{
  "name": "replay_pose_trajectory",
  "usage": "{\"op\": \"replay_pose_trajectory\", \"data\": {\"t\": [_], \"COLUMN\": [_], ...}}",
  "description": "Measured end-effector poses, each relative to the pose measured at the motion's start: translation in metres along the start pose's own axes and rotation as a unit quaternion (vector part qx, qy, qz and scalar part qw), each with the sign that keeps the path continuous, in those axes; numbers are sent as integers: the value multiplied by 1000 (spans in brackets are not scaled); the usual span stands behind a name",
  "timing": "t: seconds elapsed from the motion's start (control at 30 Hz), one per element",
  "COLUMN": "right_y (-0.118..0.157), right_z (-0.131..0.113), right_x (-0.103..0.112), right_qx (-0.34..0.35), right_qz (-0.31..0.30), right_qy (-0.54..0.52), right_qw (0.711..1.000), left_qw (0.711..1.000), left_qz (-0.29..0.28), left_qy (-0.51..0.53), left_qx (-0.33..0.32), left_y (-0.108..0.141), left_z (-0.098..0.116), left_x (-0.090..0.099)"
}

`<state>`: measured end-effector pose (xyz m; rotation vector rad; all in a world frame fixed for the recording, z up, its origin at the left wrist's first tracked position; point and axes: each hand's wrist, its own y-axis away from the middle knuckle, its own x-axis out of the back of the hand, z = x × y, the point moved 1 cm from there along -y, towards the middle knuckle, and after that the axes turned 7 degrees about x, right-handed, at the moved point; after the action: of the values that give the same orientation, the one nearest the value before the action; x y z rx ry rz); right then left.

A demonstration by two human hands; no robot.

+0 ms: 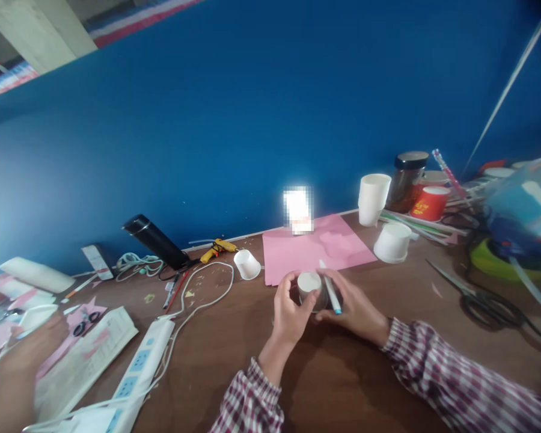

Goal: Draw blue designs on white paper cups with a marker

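Just in front of the pink paper sheets (288, 258), my left hand (288, 310) is closed around a small white paper cup (308, 281), thumb across its near side. The cup appears to stand bottom up, its lower part hidden by fingers. A white marker with a blue end (331, 293) lies in my right hand (354, 304), slanting down beside the cup. Fingers of that hand curl behind the marker, and I cannot tell whether they touch the cup.
Another person's hand (49, 340) is at the left, near a power strip (137, 367). Scissors (478, 297) and an upturned white cup (392, 242) lie right. A cup (247, 265), glue gun (217, 249) and black bottle (155, 242) stand left, before a blue partition (252, 120).
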<state>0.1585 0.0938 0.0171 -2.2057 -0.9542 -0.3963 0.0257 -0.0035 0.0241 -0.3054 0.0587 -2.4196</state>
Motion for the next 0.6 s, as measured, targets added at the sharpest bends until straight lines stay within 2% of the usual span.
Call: {"op": "replay_pose_trajectory", "data": {"t": [0.1, 0.2, 0.27, 0.33, 0.37, 0.43, 0.5, 0.6], "right_y": [0, 0, 0, 0, 1, 1, 0, -1], "right_z": [0, 1, 1, 1, 1, 2, 3, 4], "right_x": [3, 4, 4, 4, 4, 3, 3, 4], "right_qx": [8, 1, -4, -6, -5, -4, -4, -2], "right_qz": [11, 21, 28, 40, 47, 58, 59, 50], "right_qy": [-24, -19, -19, -24, -27, -27, -23, -11], "right_qw": [1000, 1000, 999, 999, 999, 998, 998, 999], "left_qw": [1000, 999, 989, 963, 948, 931, 928, 933], "left_qz": [-1, 34, 106, 216, 268, 326, 337, 314], "left_qy": [16, -18, -71, -98, -93, -88, -113, -158], "left_qx": [9, -29, -80, -131, -144, -137, -108, -80], "left_y": [1, -4, -16, -36, -47, -72, -91, -104], "left_z": [5, 15, 22, 28, 30, 32, 29, 20], "left_x": [4, 22, 45, 74, 88, 111, 126, 133]}}
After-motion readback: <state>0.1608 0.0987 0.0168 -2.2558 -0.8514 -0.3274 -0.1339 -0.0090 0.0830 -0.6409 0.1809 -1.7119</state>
